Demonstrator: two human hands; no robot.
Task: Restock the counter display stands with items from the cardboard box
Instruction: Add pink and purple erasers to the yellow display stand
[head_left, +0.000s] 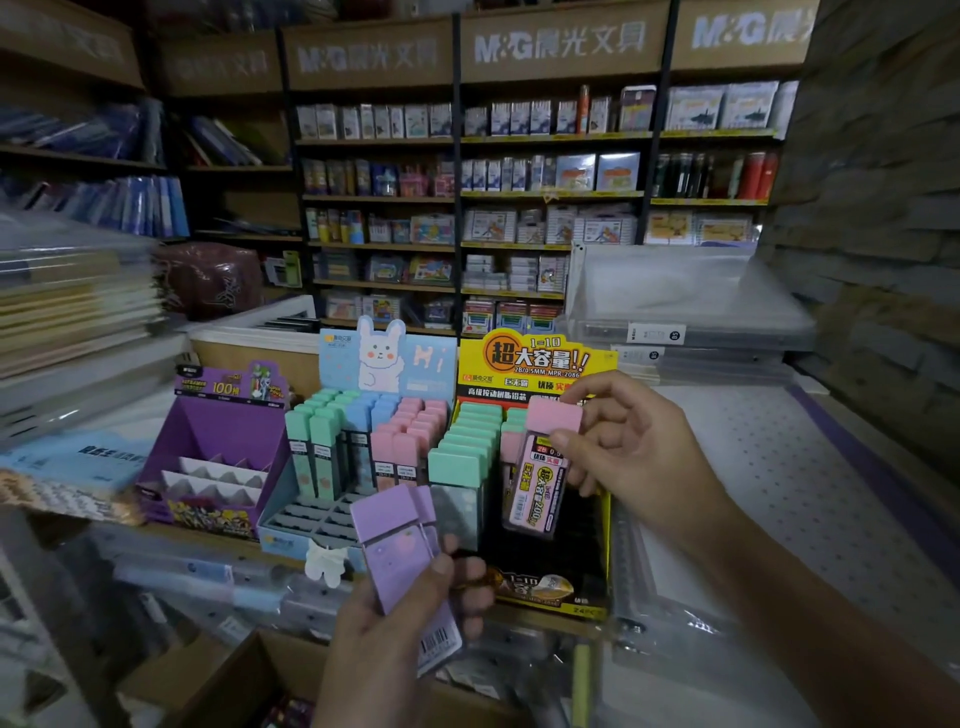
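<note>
Three display stands (283, 540), one cardboard box (249, 675), two hands (374, 649), one pink-capped case (540, 483), two purple-capped cases (395, 561)

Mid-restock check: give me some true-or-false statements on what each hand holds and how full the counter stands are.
The right hand pinches a pink-capped clear plastic lead case. True.
The left hand is empty. False: it grips purple-capped plastic cases.
The blue bunny-topped cardboard stand has empty front slots. True.
The purple cardboard stand is packed full. False: its white pockets look empty.
The pink-capped case is held over the yellow cardboard stand. True.
</note>
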